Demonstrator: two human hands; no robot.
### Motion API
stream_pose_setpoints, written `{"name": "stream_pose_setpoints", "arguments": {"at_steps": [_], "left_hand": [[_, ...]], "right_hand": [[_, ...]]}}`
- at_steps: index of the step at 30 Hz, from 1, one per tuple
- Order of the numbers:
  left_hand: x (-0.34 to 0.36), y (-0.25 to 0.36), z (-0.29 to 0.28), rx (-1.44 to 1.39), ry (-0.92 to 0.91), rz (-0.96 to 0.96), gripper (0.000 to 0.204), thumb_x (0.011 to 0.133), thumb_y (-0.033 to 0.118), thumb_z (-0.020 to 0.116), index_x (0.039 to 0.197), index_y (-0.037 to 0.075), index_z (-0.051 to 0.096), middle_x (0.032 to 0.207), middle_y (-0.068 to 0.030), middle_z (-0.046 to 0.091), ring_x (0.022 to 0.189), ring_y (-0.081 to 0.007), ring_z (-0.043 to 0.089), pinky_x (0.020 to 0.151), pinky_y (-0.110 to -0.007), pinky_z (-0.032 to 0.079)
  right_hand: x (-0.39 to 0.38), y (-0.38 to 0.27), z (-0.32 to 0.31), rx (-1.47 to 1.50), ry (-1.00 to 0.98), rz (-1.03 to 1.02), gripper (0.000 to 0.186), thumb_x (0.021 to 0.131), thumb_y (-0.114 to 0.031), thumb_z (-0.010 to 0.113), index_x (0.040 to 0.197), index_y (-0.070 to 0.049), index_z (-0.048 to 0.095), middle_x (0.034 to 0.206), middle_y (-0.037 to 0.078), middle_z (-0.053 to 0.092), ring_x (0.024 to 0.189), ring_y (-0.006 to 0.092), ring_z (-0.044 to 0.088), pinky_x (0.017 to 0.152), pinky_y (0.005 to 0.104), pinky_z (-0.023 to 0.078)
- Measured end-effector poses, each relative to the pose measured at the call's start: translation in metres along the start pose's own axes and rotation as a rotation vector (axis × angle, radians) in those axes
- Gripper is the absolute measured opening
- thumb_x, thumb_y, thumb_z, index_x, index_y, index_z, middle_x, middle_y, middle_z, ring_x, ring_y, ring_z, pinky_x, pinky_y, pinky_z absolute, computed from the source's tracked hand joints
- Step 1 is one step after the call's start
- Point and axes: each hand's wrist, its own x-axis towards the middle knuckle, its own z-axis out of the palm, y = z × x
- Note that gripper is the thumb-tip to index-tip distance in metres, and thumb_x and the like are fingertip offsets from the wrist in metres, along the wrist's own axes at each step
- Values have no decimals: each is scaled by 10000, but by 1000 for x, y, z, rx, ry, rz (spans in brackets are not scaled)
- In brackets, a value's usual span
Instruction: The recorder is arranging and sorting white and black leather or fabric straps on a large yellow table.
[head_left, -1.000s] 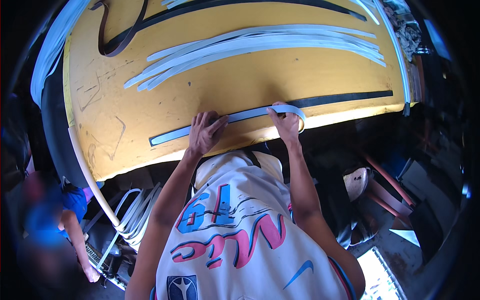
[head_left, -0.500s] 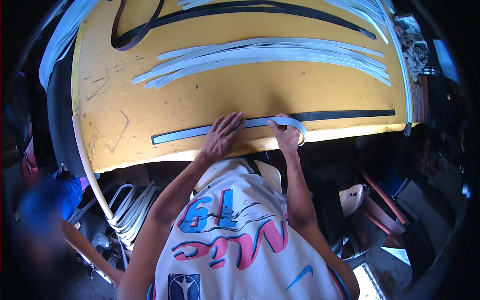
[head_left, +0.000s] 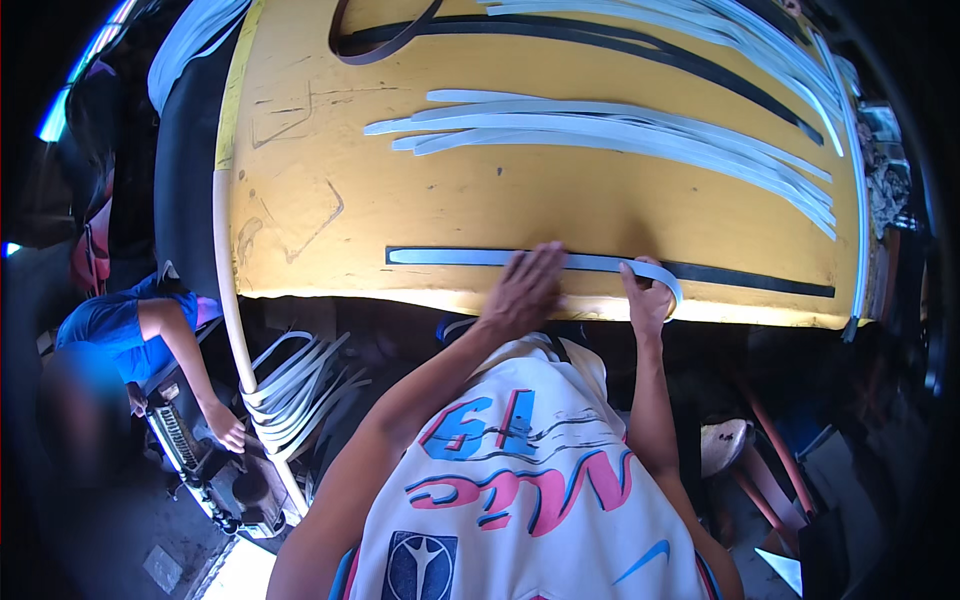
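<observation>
A pale grey-white strip (head_left: pixel 450 257) lies along a longer black strip (head_left: pixel 765 280) near the front edge of the yellow table (head_left: pixel 420 200). My left hand (head_left: pixel 525 288) rests on the pale strip with its fingers stretched out flat, pressing it onto the black one. Farther right, my right hand (head_left: pixel 650 297) grips the pale strip between thumb and fingers. Past that grip the strip bends round in a loop and drops behind the hand. The black strip runs on bare to the right.
Bundles of pale strips (head_left: pixel 600 127) and black strips (head_left: pixel 600 35) lie farther back. A brown strip (head_left: pixel 385 52) curls at the far edge. Looped pale strips (head_left: pixel 300 400) hang at the table's left leg. A person in blue (head_left: pixel 115 325) works at lower left near a machine (head_left: pixel 240 495).
The view has shifted, so the table sits farther right in it. My hands keep nearly the same places along the strip. The co-worker's arm now shows more fully, reaching down.
</observation>
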Motion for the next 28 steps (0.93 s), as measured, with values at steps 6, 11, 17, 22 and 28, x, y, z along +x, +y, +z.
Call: {"name": "stream_pose_setpoints", "arguments": {"at_steps": [6, 11, 17, 22, 28], "left_hand": [[-99, -83, -61, 369, 0, -431, 729, 1035, 494, 440, 1600, 83, 233, 1676, -106, 202, 1549, -288, 176, 1229, -550, 138], [-98, -73, -56, 322, 74, -482, 753, 1029, 509, 446, 1602, 78, 216, 1680, -130, 169, 1550, -343, 145, 1222, -568, 142], [-43, -17, -13, 124, 72, -199, 779, 997, 440, 532, 1547, -45, 269, 1641, -235, 200, 1534, -379, 168, 1233, -509, 169], [33, 59, 42, 66, 14, -55, 878, 934, 459, 614, 1571, -6, 228, 1664, -195, 174, 1547, -348, 154, 1236, -496, 176], [48, 84, 54, 124, 80, -145, 956, 890, 494, 649, 1579, -6, 213, 1667, -182, 179, 1542, -350, 180, 1239, -496, 165]], "right_hand": [[2, -1, -3, -5, 36, 7, 222, 862, -113, 811, 992, -6, 666, 795, -24, 601, 705, 53, 518, 639, 222, 446], [3, 2, -3, -14, 12, 17, 243, 869, -130, 806, 1024, -16, 657, 855, -6, 626, 757, 70, 546, 685, 233, 470], [0, 2, 4, -129, 67, -62, 247, 844, -141, 809, 999, -12, 667, 879, 100, 682, 833, 201, 651, 785, 341, 518], [-4, 15, 4, -137, 119, -230, 253, 855, -183, 800, 1005, -18, 679, 951, 120, 712, 880, 284, 692, 807, 394, 536], [2, 8, -12, 140, -129, -76, 259, 910, -159, 725, 1116, -12, 669, 1079, 163, 699, 1025, 313, 670, 936, 413, 508]]}}
